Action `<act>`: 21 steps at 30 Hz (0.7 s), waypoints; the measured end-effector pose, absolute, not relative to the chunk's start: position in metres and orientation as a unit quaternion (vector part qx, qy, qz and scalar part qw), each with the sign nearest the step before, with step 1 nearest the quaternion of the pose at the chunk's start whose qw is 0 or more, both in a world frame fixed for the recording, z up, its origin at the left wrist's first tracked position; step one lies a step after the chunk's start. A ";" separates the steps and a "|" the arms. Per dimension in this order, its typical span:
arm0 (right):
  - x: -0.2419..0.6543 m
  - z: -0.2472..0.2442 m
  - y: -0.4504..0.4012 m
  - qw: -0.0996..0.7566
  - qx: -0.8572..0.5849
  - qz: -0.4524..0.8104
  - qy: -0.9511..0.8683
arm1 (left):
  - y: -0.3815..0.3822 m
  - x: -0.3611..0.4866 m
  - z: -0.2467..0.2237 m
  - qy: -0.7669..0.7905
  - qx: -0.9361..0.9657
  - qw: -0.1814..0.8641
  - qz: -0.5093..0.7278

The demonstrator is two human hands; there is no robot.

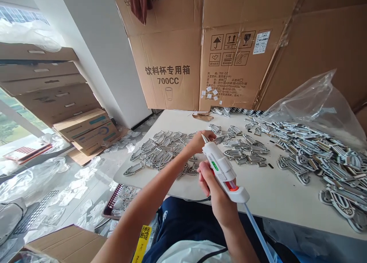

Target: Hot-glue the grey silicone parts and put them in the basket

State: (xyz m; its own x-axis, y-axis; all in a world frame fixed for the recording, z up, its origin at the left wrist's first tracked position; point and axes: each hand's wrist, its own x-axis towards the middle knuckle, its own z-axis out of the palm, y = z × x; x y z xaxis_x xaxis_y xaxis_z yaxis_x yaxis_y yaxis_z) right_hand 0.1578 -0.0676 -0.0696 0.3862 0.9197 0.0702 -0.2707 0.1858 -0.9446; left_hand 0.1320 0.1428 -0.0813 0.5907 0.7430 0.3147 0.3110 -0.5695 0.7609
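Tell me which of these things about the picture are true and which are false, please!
1. The right hand holds a white glue gun. True.
2. The left hand holds scissors. False: it holds a small grey cut-out.
3. A clear plastic bag lies beside the pile of cut-outs. True.
4. The big box says 500CC. False: it says 700CC.
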 end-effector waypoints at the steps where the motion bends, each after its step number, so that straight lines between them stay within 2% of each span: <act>1: 0.157 -0.070 -0.067 0.690 -0.468 0.433 -0.344 | 0.137 0.119 -0.077 0.313 0.816 0.354 0.334; 5: 0.155 -0.072 -0.065 0.685 -0.454 0.448 -0.351 | 0.101 0.065 -0.059 0.327 0.746 0.411 0.409; 9: 0.152 -0.072 -0.062 0.643 -0.470 0.457 -0.397 | 0.069 0.023 -0.045 0.323 0.652 0.480 0.490; 17: 0.137 -0.072 -0.058 0.637 -0.486 0.433 -0.414 | 0.062 -0.006 -0.039 0.393 0.563 0.436 0.582; 21: 0.137 -0.069 -0.059 0.614 -0.511 0.436 -0.414 | 0.053 -0.012 -0.030 0.389 0.575 0.445 0.566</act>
